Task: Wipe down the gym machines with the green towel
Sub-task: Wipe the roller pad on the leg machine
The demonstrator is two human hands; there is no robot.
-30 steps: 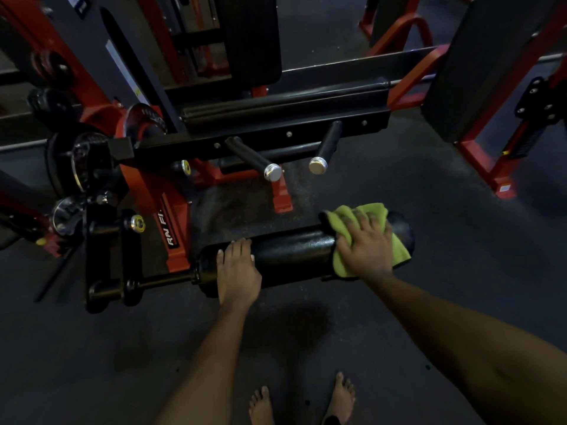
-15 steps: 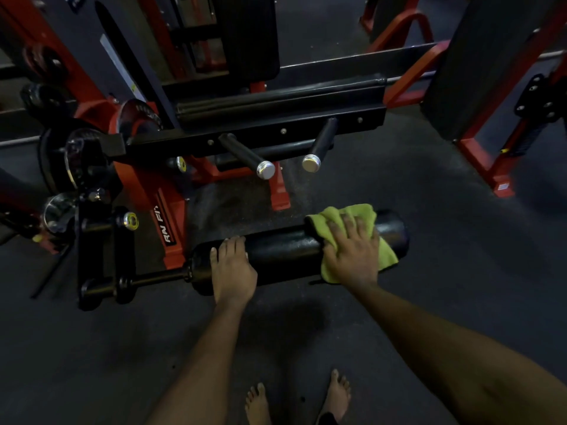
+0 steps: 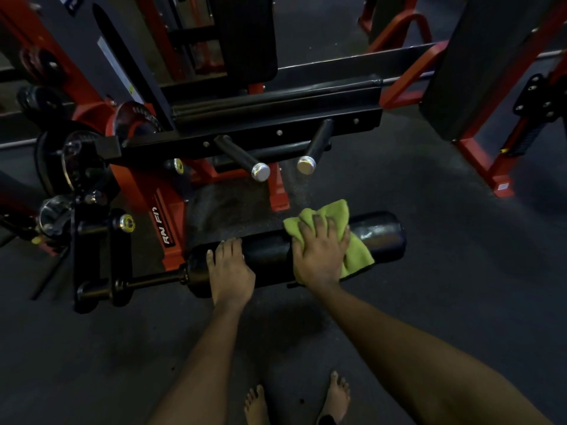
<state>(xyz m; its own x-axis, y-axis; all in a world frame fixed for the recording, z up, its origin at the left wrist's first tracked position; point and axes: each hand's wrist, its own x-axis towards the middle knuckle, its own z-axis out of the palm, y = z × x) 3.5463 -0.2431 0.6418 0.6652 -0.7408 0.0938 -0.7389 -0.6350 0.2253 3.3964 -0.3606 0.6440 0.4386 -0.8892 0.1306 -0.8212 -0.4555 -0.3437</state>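
Our right hand [image 3: 320,256] has slid the green cloth towel [image 3: 357,259] along the black padded cylindrical roller [image 3: 380,237], from free end toward middle, spread fingers pressing it down. Left hand [image 3: 230,271] rests flat at the roller's axle end.

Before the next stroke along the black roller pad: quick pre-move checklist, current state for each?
1. Green cloth towel lies under the right hand, pressed on the black cylindrical roller pad: ok.
2. Left hand rests on the pad's left end, bracing it: ok.
3. Pad's right end beyond the towel is bare, nothing in the way: ok.
4. Two black pegs with silver caps stand behind the pad, apart from both hands: ok.
5. Pad's underside wiped: cannot tell, hidden.
6. Bare feet stand back from the pad: ok.
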